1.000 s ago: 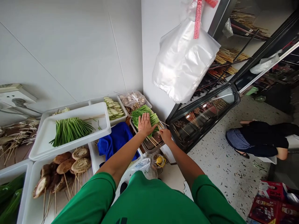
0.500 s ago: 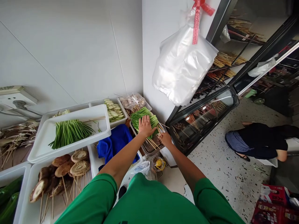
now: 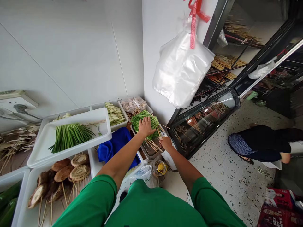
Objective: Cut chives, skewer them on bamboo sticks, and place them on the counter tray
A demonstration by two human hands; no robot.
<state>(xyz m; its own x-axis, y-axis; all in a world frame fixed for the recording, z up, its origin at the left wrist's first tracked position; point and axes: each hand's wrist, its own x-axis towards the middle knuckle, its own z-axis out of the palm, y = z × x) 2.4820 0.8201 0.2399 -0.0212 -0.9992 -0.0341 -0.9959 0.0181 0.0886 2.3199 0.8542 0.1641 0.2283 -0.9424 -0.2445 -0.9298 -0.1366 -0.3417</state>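
My left hand (image 3: 146,126) lies flat with its fingers spread on a pile of green vegetable skewers (image 3: 137,119). Beside it, my right hand (image 3: 165,142) is closed around the stick ends of some skewers at the pile's right side. The pile rests in a metal tray (image 3: 151,154), and several bare wooden sticks (image 3: 152,145) point out toward me. Behind the tray are skewers under a clear plastic bag (image 3: 134,104). To the left stands a white tray of sliced green vegetable (image 3: 114,113).
A white tray (image 3: 109,132) holds chives (image 3: 71,136); mushroom skewers (image 3: 80,160) and a blue cloth (image 3: 115,143) are nearer. Clear bags (image 3: 182,67) hang on the wall. A glass display case (image 3: 203,119) stands right, an oil jug (image 3: 160,167) below. Another person (image 3: 260,143) bends over at far right.
The view has shifted slightly. My left hand stays on the green skewers, and my right hand keeps its grip on the sticks, having moved slightly left.
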